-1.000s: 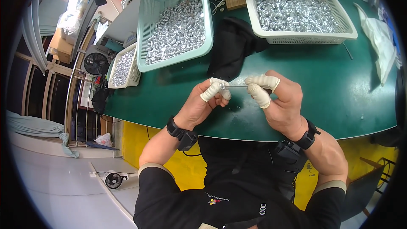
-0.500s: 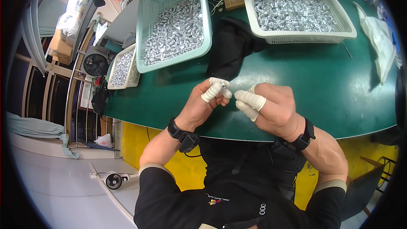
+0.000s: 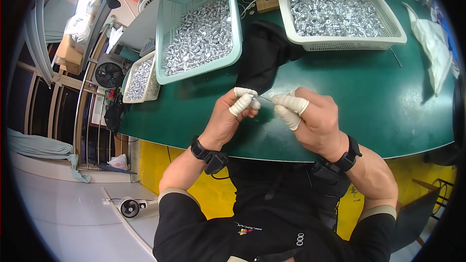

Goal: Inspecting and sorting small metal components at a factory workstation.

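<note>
White finger cots cover several fingertips of both hands. My left hand (image 3: pixel 232 111) pinches a small silver metal part (image 3: pixel 254 97) between thumb and fingers, over the near part of the table. Closed on a thin metal rod-like tool (image 3: pixel 265 99), my right hand (image 3: pixel 313 116) sits just to the right. The tool's tip points left and meets the metal part, or comes very close to it; my fingers hide the exact contact. The tool's rear end is hidden in the right hand.
On the green table (image 3: pixel 349 102) stand a pale green basket (image 3: pixel 199 70) and a white basket (image 3: pixel 347 43), both full of small metal parts. A smaller basket (image 3: pixel 150 90) is at the left. Black cloth (image 3: pixel 262 53), a thin rod (image 3: pixel 397 58) and a white bag (image 3: pixel 432 43) lie about.
The thin tool now shows between my hands, its tip at the metal part. My right hand has shifted slightly; my left has moved a little left and still pinches the part.
</note>
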### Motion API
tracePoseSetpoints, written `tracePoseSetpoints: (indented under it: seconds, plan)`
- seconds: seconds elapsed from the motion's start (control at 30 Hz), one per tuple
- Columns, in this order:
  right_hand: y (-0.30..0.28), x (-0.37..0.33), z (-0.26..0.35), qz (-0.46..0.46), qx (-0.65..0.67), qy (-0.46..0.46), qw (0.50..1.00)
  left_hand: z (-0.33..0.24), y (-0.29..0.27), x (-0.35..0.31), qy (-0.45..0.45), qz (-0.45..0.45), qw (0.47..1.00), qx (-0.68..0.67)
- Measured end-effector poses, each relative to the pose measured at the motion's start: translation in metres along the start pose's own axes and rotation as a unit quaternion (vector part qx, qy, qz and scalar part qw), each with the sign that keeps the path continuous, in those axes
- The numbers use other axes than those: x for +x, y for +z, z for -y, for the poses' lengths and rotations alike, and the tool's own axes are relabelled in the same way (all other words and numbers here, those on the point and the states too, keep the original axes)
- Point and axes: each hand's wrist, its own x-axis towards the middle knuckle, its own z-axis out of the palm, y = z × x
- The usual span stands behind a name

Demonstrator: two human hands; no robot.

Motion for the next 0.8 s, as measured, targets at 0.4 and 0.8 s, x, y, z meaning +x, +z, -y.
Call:
tracePoseSetpoints:
  seconds: [0.4,0.8]
  plan:
    - [-0.003,0.001,0.001,-0.028,0.058,0.052,0.997,-0.028,-0.035,0.006,0.167,-0.074,0.762,0.621]
    - [0.005,0.0,-0.007,-0.02,0.054,0.058,0.997,-0.135,0.075,0.148,0.248,0.105,0.841,0.469]
